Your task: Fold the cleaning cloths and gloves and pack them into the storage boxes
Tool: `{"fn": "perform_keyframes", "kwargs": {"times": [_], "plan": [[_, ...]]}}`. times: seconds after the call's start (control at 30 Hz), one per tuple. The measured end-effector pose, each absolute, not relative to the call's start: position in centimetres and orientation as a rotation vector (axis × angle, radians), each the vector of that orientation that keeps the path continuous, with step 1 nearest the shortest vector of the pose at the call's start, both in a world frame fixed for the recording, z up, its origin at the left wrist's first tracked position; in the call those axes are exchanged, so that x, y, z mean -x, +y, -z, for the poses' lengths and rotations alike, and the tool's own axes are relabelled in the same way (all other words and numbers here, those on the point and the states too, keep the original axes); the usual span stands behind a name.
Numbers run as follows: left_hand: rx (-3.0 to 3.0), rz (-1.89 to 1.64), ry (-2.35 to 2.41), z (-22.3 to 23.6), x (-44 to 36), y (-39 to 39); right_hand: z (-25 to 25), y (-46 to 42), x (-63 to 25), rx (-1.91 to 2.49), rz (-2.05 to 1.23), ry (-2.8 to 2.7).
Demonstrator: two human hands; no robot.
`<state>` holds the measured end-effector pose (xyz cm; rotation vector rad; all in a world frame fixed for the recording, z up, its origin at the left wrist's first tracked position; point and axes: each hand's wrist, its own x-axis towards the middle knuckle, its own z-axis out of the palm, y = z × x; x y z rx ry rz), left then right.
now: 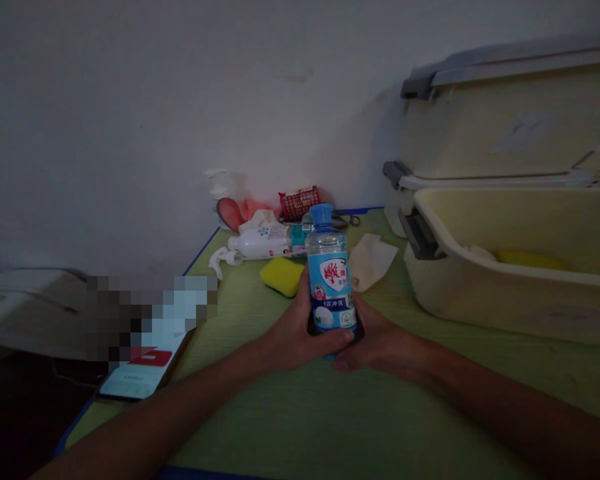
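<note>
1. The blue bottle (334, 287) is nearly upright above the green table (280, 420), between both hands; whether its base touches, I cannot tell.
2. I judge it moderately heavy if it is full, with smooth plastic, a little soft under squeezing, slippery when wet, but not fragile. The lower body gives a surer hold than the blue cap (321, 214).
3. The left hand (297, 341) wraps the lower left side, its thumb across the front. The right hand (380, 340) is closed around the lower right side.
4. Both forearms come inward from the near corners, elbows out of sight.
5. The yellow sponge (281, 277) lies just beside, behind the left hand.
</note>
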<state>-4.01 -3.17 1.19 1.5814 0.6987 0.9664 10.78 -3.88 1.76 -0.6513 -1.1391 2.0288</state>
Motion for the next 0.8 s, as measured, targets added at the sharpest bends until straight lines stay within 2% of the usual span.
{"fn": "perform_keyframes", "kwargs": {"times": [0.53,0.8], "plan": [[-1.603,-1.052,0.808,-1.5,3.7,-3.4,-1.2,-3.9,-10.8,0.739,-1.764,-1.433],[-1.578,-1.112,0.887,-1.7,3.5,-3.6,-0.7,-4.0,-10.2,0.727,-1.782,-1.501]]}}
